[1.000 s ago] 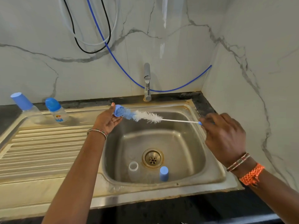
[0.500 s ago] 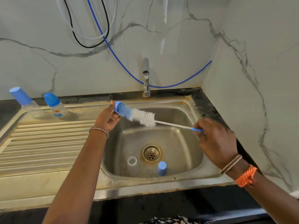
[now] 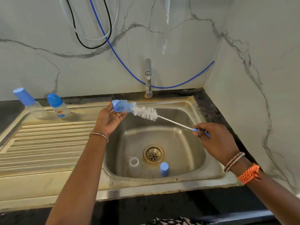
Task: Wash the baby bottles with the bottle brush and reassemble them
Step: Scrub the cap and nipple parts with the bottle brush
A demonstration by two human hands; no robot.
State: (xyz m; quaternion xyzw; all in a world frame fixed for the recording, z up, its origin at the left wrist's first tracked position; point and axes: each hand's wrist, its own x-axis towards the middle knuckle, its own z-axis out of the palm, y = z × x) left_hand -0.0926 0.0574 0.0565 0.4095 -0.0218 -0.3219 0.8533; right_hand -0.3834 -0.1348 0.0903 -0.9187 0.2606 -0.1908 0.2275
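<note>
Left hand: the left hand was raised over the back left corner of the sink basin, palm turned up and toward the camera, forearm running up from the lower left.
Left fingers: curled loosely, with the fingertips pinching a blue cap held above the palm; the exact contact points were blurred.
Right hand: the right hand was held over the right side of the basin, back of the hand up, wrist bent, forearm entering from the lower right.
Right fingers: closed in a narrow pinch on the blue handle of the bottle brush.
Brush: its thin stem ran from the right fingers up and leftward; the white bristles lay just beyond the left fingertips, with the tip inside the blue cap.
Below the hands: a clear bottle, open at the top, stood on the basin floor beneath the left hand, and a second blue cap stood near it, on the other side of the drain.
Left of the left fingers: two capped bottles stood well apart from the hand at the back of the draining board.
Behind the fingers: the tap rose at the back rim, with a blue hose along the wall.
Wrists: bangles on both; an orange band on the right.
</note>
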